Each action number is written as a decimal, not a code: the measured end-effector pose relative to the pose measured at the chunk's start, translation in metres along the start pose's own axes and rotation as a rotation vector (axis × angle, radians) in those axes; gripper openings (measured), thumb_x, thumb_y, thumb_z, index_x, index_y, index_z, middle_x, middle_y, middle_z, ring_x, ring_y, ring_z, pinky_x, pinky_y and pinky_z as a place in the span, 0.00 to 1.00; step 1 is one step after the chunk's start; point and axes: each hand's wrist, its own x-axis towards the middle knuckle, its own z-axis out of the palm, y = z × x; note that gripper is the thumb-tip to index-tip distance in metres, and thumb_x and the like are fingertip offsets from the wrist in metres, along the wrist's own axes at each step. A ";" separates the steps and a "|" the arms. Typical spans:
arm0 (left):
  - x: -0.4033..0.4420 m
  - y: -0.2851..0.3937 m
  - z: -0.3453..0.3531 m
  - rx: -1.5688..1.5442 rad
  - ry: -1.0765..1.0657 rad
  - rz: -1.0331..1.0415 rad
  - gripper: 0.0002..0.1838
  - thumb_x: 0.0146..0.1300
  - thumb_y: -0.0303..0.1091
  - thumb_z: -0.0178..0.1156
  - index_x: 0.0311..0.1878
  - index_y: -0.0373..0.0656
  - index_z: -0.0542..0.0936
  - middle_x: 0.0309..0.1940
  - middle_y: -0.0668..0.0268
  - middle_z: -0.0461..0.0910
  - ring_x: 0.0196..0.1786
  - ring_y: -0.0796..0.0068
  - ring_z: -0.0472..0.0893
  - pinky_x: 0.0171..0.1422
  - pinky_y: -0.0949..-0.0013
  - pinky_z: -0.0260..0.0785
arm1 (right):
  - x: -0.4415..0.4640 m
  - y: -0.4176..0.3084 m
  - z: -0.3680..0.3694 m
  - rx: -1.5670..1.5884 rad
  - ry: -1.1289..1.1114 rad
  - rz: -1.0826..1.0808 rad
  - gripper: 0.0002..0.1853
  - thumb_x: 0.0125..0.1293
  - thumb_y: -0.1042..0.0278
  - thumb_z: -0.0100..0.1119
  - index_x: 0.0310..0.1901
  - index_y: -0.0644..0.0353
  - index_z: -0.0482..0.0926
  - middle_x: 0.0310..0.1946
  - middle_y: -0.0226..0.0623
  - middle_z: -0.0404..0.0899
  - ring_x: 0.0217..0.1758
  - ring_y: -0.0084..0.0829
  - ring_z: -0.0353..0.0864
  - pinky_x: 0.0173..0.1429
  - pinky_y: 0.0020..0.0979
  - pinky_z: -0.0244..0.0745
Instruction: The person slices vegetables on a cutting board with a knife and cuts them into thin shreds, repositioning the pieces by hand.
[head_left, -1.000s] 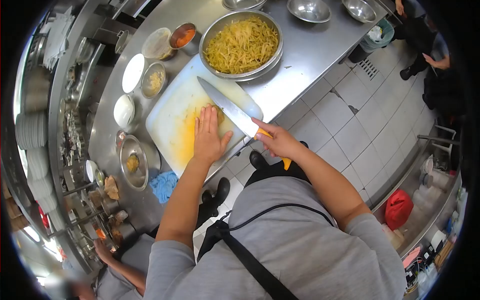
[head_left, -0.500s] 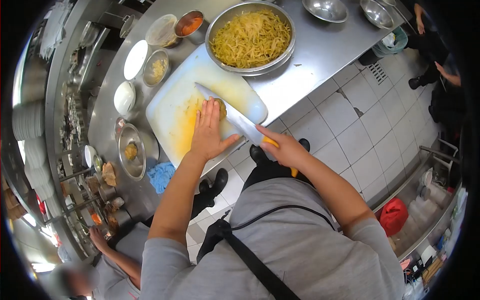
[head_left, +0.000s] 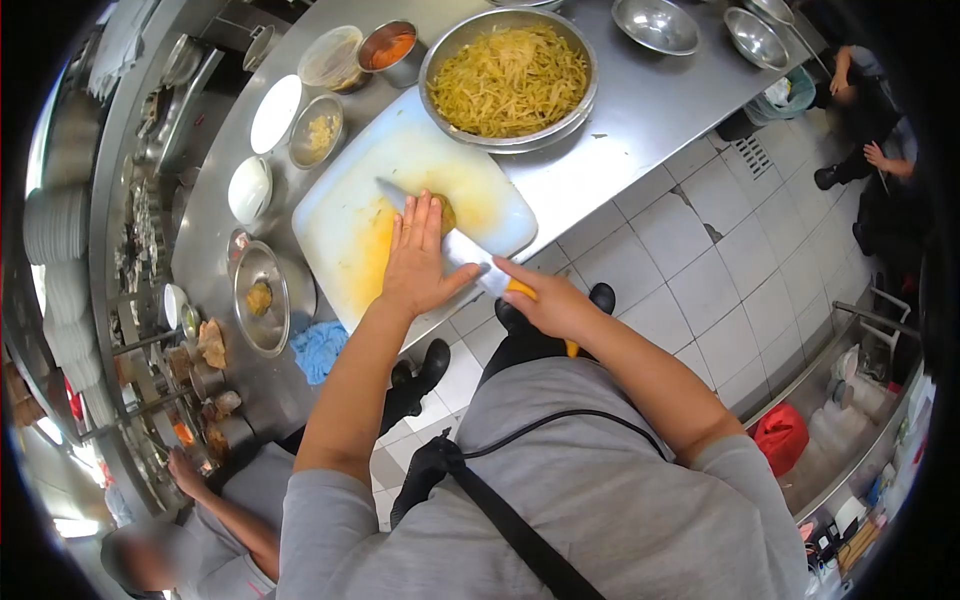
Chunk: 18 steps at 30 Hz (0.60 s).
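The knife [head_left: 463, 252] slants across the cutting board [head_left: 345, 180], long axis running from its tip at far left to its orange handle [head_left: 522, 288] at near right, past the board's edge. The right hand [head_left: 550, 302] has its fingers wrapped round the handle. The left hand [head_left: 416, 262] stretches palm down, fingers straight, over mid-blade and a greenish piece [head_left: 447, 214], thumb spread right.

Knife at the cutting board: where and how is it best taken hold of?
Best gripped, I'd judge, by its orange handle, coming from the person's near right side. The handle points toward the body, past the edge of the cutting board, while the blade runs away over the board, partly hidden by the left hand. The right hand grips it there.
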 end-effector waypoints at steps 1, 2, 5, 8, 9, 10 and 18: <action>0.004 -0.004 0.001 0.010 0.017 0.006 0.63 0.72 0.74 0.58 0.91 0.36 0.45 0.92 0.45 0.43 0.93 0.41 0.42 0.93 0.36 0.34 | 0.012 -0.004 0.008 -0.031 0.034 -0.096 0.32 0.81 0.54 0.63 0.83 0.28 0.69 0.58 0.55 0.89 0.58 0.58 0.89 0.63 0.47 0.83; 0.009 -0.009 0.000 0.021 0.036 0.011 0.60 0.75 0.73 0.55 0.91 0.36 0.45 0.92 0.47 0.43 0.93 0.43 0.42 0.93 0.36 0.33 | 0.014 -0.008 0.017 -0.033 0.044 -0.101 0.32 0.81 0.54 0.63 0.83 0.28 0.69 0.58 0.55 0.89 0.58 0.58 0.89 0.63 0.47 0.83; 0.040 -0.025 -0.006 0.168 0.002 -0.118 0.53 0.80 0.68 0.49 0.92 0.40 0.45 0.93 0.54 0.43 0.94 0.50 0.43 0.93 0.35 0.28 | -0.003 -0.020 0.026 -0.102 -0.071 -0.041 0.31 0.81 0.54 0.63 0.83 0.27 0.69 0.57 0.53 0.89 0.57 0.58 0.89 0.62 0.49 0.83; 0.059 -0.038 -0.027 0.168 -0.005 -0.207 0.43 0.81 0.60 0.53 0.90 0.49 0.54 0.92 0.59 0.52 0.93 0.55 0.48 0.92 0.31 0.27 | -0.032 -0.023 -0.009 -0.195 -0.129 -0.058 0.30 0.80 0.54 0.64 0.81 0.26 0.71 0.53 0.51 0.89 0.53 0.56 0.89 0.59 0.50 0.82; 0.060 -0.044 -0.033 0.164 -0.049 -0.238 0.42 0.79 0.57 0.58 0.89 0.52 0.59 0.91 0.60 0.55 0.92 0.56 0.51 0.91 0.29 0.28 | -0.046 -0.027 -0.024 -0.236 -0.134 -0.058 0.30 0.80 0.55 0.64 0.81 0.25 0.72 0.53 0.50 0.89 0.53 0.56 0.89 0.58 0.49 0.83; 0.062 -0.047 -0.038 0.159 -0.032 -0.241 0.42 0.79 0.57 0.58 0.89 0.52 0.59 0.91 0.60 0.55 0.92 0.56 0.51 0.91 0.29 0.28 | -0.062 -0.036 -0.044 -0.279 -0.134 -0.057 0.30 0.80 0.55 0.65 0.80 0.25 0.72 0.53 0.50 0.89 0.52 0.55 0.89 0.57 0.49 0.83; 0.033 -0.083 -0.034 -0.395 0.430 -0.453 0.29 0.66 0.43 0.71 0.69 0.45 0.81 0.59 0.51 0.86 0.66 0.46 0.80 0.70 0.50 0.76 | -0.154 -0.014 -0.089 0.141 0.149 0.261 0.30 0.80 0.62 0.67 0.80 0.34 0.75 0.62 0.42 0.90 0.58 0.42 0.92 0.66 0.35 0.82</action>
